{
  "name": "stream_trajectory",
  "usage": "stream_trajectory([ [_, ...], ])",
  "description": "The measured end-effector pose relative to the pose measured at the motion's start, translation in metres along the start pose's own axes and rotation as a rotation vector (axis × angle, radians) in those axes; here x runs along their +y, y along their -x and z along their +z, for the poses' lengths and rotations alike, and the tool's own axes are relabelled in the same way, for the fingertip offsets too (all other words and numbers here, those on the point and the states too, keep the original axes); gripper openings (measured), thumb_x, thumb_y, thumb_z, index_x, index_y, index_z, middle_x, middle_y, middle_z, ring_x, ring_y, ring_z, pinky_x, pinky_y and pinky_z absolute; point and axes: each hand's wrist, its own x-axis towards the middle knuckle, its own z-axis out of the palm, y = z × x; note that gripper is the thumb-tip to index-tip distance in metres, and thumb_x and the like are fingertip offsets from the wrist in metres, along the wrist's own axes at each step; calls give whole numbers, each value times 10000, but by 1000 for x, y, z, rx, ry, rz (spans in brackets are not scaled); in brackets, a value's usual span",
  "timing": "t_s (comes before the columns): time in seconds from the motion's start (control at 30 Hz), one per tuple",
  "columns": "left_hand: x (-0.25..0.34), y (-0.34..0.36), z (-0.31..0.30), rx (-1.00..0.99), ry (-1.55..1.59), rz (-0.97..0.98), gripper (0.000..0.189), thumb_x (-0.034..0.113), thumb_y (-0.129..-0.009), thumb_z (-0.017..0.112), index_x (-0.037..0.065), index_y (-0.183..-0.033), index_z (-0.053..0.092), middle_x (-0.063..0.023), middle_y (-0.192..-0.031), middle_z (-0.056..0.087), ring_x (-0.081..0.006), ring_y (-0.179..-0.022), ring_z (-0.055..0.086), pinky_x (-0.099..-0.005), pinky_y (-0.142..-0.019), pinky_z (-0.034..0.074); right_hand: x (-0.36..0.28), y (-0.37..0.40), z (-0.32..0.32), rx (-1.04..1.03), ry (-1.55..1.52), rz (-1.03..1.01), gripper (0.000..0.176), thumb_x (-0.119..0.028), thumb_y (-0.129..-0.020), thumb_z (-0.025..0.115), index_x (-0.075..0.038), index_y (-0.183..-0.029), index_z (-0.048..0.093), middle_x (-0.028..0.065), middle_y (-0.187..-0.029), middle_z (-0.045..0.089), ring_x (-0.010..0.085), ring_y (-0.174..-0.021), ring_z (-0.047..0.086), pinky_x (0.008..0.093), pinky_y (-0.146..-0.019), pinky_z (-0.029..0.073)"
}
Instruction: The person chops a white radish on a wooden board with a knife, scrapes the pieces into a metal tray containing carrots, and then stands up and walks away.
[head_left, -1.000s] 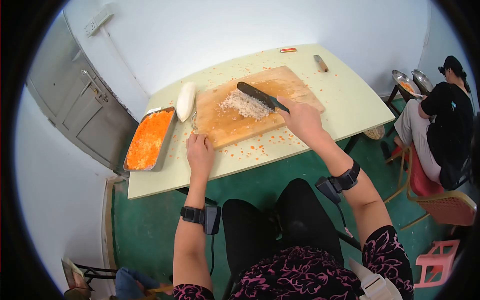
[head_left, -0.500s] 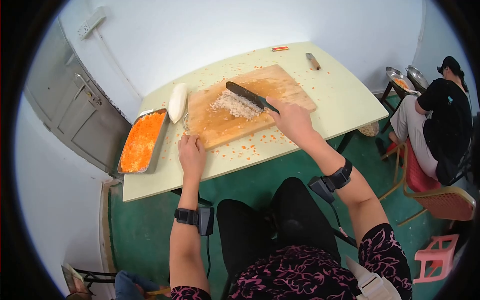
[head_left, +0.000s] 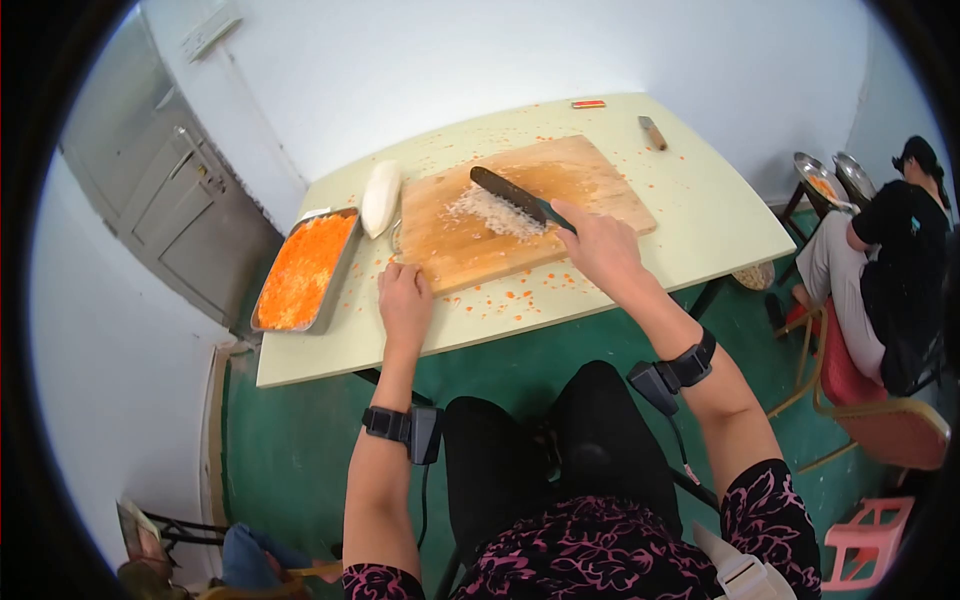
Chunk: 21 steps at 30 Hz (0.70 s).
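Chopped white pieces (head_left: 492, 212) form one pile on one cutting board (head_left: 525, 205). Beside them, the right hand (head_left: 607, 247) closes round one knife (head_left: 508, 193); the left hand (head_left: 404, 298), loosely curled, touches the board's near-left corner. One tray (head_left: 308, 270) and one white radish (head_left: 381, 199) lie left.

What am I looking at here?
The right hand holds a dark-bladed knife over chopped white bits on a wooden cutting board. The left hand rests at the board's near left corner. Left of the board lie a whole white vegetable and a metal tray of orange bits.
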Motion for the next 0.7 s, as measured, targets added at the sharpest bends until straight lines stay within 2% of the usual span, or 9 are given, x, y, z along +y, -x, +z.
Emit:
stream_trajectory([
  [0.1, 2, 0, -2, 12, 14, -15, 94, 52, -761, 554, -3, -820, 602, -135, -825, 532, -311, -797, 497, -395, -700, 433, -2, -5, 0, -2, 26, -2, 345, -221, -824, 566, -138, -1159, 559, 127, -702, 623, 294, -658, 603, 404, -585, 466],
  [0.2, 5, -1, -3, -4, 16, -26, 99, 48, -764, 550, -4, -829, 604, -138, -827, 535, -313, -804, 502, -393, -710, 432, -9, -6, 3, 82, -19, -55, 351, -222, -822, 568, -147, -1165, 555, 127, -685, 616, 290, -655, 603, 406, -575, 466],
  [0.3, 4, 0, -6, -13, 17, -30, 118, 42, -771, 541, -8, -853, 610, -147, -828, 540, -316, -820, 512, -384, -726, 431, -9, -10, 8, -17, 74, -51, 353, -221, -820, 572, -148, -1165, 555, 128, -670, 610, 291, -649, 602, 404, -565, 466],
  [0.4, 4, 0, -4, -4, 28, -34, 113, 39, -770, 540, -9, -845, 609, -146, -827, 537, -315, -816, 511, -385, -723, 430, -17, -12, 0, 2, 32, -19, 356, -216, -818, 575, -144, -1166, 555, 129, -662, 609, 296, -641, 601, 401, -563, 465],
  [0.5, 6, 2, -3, -14, 21, -36, 105, 43, -768, 542, -7, -833, 608, -142, -832, 535, -314, -814, 507, -390, -720, 434, -12, -11, 13, 79, 4, -175, 337, -215, -816, 578, -131, -1143, 563, 133, -666, 611, 299, -638, 601, 399, -560, 465],
  [0.6, 3, -2, -3, -9, 25, -37, 102, 54, -766, 548, -3, -828, 605, -135, -842, 533, -316, -815, 498, -398, -719, 442, -20, -14, 6, -32, 70, -98, 314, -213, -814, 579, -118, -1113, 572, 134, -671, 614, 296, -644, 603, 398, -563, 466],
  [0.7, 4, 0, -2, -4, 31, -39, 104, 55, -769, 546, -5, -830, 606, -136, -847, 534, -314, -819, 499, -395, -719, 443, -35, -13, -7, -9, 10, -79, 300, -215, -813, 580, -114, -1095, 576, 133, -671, 614, 292, -649, 605, 393, -566, 468],
])
